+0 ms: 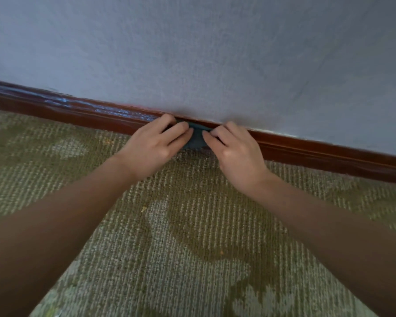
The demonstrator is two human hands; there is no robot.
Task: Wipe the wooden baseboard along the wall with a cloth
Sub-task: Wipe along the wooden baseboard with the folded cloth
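- The cloth [196, 138] is a small dark teal wad pressed against the face of the baseboard [78, 110], a little above the middle of the view, toward 12 o'clock. Only a narrow patch of it shows between the two hands; its lower edge hangs down to the carpet line.
- The baseboard is dark reddish-brown wood with a moulded top edge. Its long axis runs aslant across the view, from 10 o'clock at the left edge down to 4 o'clock at the right edge. Pale glossy streaks lie on the stretch toward 10 o'clock; the stretch toward 4 o'clock looks plainer.
- The left hand [151, 147] comes in from 8 o'clock and grips the cloth's left side — fingers bent over the front, thumb up at the top edge of the board.
- The right hand [237, 154] comes in from 4 o'clock and pinches the cloth's right side with curled fingers. Its fingertips lie just beside the left hand's fingertips, almost touching.
- Both bare forearms reach up from the lower corners and converge on the cloth.
- Above the board rises a pale blue-grey wall [215, 53], meeting its top edge.
- Below it lies an olive-green looped carpet [181, 225] with a lighter leafy pattern.
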